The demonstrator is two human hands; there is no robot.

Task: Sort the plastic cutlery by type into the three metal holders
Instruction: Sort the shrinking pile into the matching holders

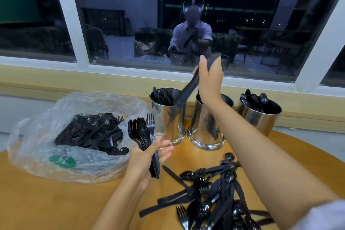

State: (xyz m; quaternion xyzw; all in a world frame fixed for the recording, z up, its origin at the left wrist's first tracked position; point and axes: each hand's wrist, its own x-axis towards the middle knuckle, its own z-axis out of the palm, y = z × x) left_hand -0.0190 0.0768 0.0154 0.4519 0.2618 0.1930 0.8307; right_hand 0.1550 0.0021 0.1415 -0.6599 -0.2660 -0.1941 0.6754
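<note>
Three shiny metal holders stand at the table's far edge: the left holder [168,117] has black knives in it, the middle holder [205,127] is partly behind my arm, the right holder [261,117] has spoons. My right hand [210,80] is raised above the left and middle holders and grips a bundle of black knives [186,90] slanting down over the left holder's mouth. My left hand [147,157] holds a fan of black spoons and forks [143,132] upright. A loose pile of black cutlery [214,192] lies on the wooden table in front.
A clear plastic bag [74,136] with several more black forks, spoons and knives lies open at the left on the round wooden table [56,201]. A window sill and dark window [130,24] run just behind the holders.
</note>
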